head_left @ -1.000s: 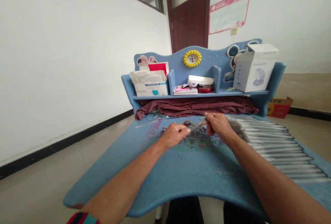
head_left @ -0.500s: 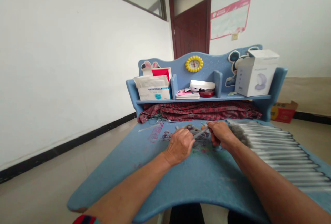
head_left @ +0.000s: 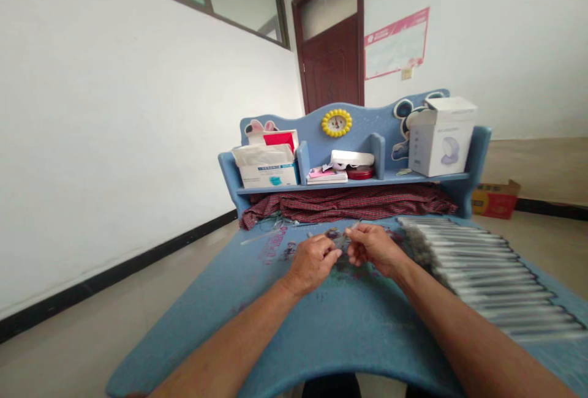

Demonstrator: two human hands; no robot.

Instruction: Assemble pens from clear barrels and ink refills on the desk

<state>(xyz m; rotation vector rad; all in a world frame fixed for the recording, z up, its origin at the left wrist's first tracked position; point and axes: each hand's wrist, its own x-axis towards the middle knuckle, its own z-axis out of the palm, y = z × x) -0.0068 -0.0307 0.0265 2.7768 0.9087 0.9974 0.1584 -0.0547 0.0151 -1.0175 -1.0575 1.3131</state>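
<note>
Over the middle of the blue desk my left hand (head_left: 315, 263) is closed, its thumb and fingers pressed around the near end of a slender pale tube (head_left: 342, 241). My right hand (head_left: 373, 247) pinches the tube's other end between thumb and index finger. Much of the tube is covered by my fingers, so its exact kind is unclear. Right of my right hand lies a row of long, pale, translucent tubes (head_left: 487, 275) with dark ends, side by side. A grey fuzzy mass (head_left: 425, 248) runs along their left ends.
The blue desk (head_left: 275, 337) has a curved front edge and a rear shelf. On the shelf stand a mask box (head_left: 269, 176), a red round tin (head_left: 359, 172) and a white carton (head_left: 441, 141). Folded checked cloth (head_left: 349, 203) lies beneath. A thin pale stick (head_left: 261, 237) rests at back left.
My hands have come closer together, and less of the pale tube shows between them. The view has shifted slightly, so the desk and shelf sit lower and further left.
</note>
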